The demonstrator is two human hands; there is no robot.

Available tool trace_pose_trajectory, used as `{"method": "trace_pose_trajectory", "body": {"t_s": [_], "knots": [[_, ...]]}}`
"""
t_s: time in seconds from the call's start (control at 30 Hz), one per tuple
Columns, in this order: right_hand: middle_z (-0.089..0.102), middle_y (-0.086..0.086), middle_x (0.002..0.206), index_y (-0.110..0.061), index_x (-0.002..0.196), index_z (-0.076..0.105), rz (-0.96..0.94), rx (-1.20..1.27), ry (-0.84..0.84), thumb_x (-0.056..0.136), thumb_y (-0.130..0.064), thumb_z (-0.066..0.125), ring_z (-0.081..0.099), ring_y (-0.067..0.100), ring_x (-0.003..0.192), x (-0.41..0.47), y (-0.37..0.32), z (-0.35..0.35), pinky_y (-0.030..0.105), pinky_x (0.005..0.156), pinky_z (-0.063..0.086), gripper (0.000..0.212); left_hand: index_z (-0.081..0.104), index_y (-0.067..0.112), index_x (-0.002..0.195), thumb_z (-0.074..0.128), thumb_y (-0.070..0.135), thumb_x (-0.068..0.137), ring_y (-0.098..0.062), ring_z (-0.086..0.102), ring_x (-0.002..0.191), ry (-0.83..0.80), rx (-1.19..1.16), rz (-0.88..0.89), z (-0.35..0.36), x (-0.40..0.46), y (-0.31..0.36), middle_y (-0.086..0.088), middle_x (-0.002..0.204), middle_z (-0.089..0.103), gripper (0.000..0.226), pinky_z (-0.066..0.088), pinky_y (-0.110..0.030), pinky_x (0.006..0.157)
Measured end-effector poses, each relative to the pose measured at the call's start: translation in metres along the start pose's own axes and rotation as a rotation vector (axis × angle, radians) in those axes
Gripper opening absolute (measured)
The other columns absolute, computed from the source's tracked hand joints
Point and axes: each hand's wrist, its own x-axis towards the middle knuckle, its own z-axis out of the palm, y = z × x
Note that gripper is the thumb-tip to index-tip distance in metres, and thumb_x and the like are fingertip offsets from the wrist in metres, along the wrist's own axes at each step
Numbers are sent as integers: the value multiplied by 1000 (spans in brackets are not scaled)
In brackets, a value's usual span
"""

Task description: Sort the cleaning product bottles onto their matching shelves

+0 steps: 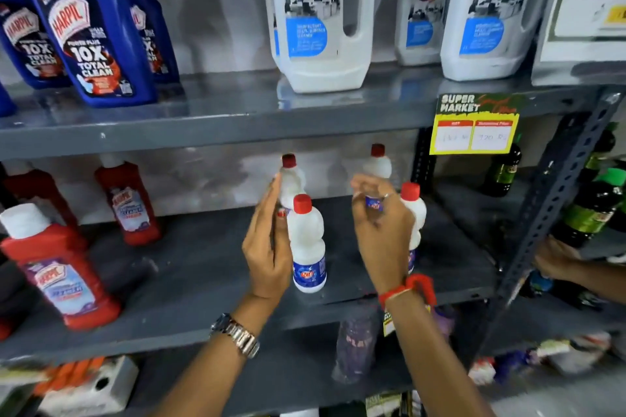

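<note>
Four small white bottles with red caps stand in two pairs on the grey middle shelf (203,267). My left hand (267,247) is flat with straight fingers, its fingertips against the rear left bottle (292,179) and its palm beside the front left bottle (308,247). My right hand (382,230) curls its fingers around the rear right bottle (380,164) at the blue label. The front right bottle (414,210) stands just right of that hand and is partly hidden by it.
Red bottles (64,274) fill the middle shelf's left. Above are blue bottles (91,41) and white jugs (321,17). A yellow price tag (474,125) hangs from the upper shelf edge. Another person's hand (555,261) holds a dark green bottle (589,213) at right. A purple bottle (355,345) stands below.
</note>
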Motion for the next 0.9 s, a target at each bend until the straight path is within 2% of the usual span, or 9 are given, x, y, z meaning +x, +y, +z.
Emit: {"method": "trace_pose_trajectory", "body": {"t_s": [0.07, 0.13, 0.2, 0.33, 0.43, 0.57, 0.7, 0.8, 0.9], "knots": [[67, 11, 109, -6, 111, 58, 145, -134, -140, 78, 4, 57, 63, 17, 99, -18, 44, 12, 21, 87, 50, 35, 41, 2, 130, 35, 13, 95, 2, 37, 130, -78, 69, -128, -2, -29, -31, -9, 137, 45, 37, 31, -17, 109], [56, 18, 129, -5, 128, 44, 272, -298, -427, 76, 0, 62, 53, 31, 118, -34, 80, 25, 34, 100, 44, 55, 37, 15, 134, 38, 14, 94, 8, 32, 130, -150, 90, -308, -1, -52, -55, 4, 141, 39, 40, 29, -20, 111], [45, 20, 139, -3, 136, 30, 367, -368, -650, 73, -8, 69, 42, 34, 129, -51, 104, 37, 35, 105, 35, 75, 29, 28, 136, 46, 20, 92, 4, 31, 132, -215, 31, -557, 3, -67, -72, 11, 145, 33, 48, 29, -24, 112], [57, 19, 125, -3, 126, 40, 485, -314, -680, 67, -12, 76, 54, 33, 116, -60, 121, 55, 32, 95, 44, 70, 37, 23, 132, 57, 22, 86, -13, 48, 122, -318, -94, -805, 15, -66, -98, 1, 136, 48, 50, 42, -3, 89], [59, 18, 124, -3, 124, 44, 516, -350, -677, 68, -13, 76, 57, 31, 113, -58, 120, 61, 30, 92, 45, 65, 46, 24, 119, 56, 19, 86, -15, 56, 109, -350, -111, -821, 18, -62, -105, 3, 117, 58, 35, 47, -4, 77], [59, 17, 124, -4, 122, 44, 536, -393, -681, 68, -16, 77, 58, 31, 112, -66, 118, 66, 34, 94, 47, 65, 48, 10, 121, 50, 8, 89, 1, 62, 95, -391, -120, -797, 10, -66, -105, -6, 112, 58, 32, 49, -5, 72], [59, 18, 123, -3, 120, 45, 550, -401, -665, 69, -13, 76, 57, 32, 112, -73, 107, 67, 31, 92, 46, 61, 44, 11, 126, 49, 11, 90, -21, 56, 113, -434, -116, -797, -1, -65, -99, -5, 120, 56, 37, 49, -5, 76], [55, 15, 128, -8, 126, 39, 549, -325, -609, 65, -12, 78, 54, 30, 117, -79, 97, 68, 34, 98, 45, 72, 31, 15, 136, 46, 19, 92, -14, 39, 127, -524, -27, -774, -17, -57, -78, 0, 137, 41, 47, 39, -4, 92], [35, 15, 146, -10, 139, 20, 409, -323, -449, 66, -18, 78, 33, 31, 135, -83, 83, 73, 44, 111, 35, 94, 20, 21, 141, 42, 31, 93, -5, 9, 140, -456, 229, -539, -40, -50, -66, 6, 153, 16, 54, 11, -29, 118]]}}
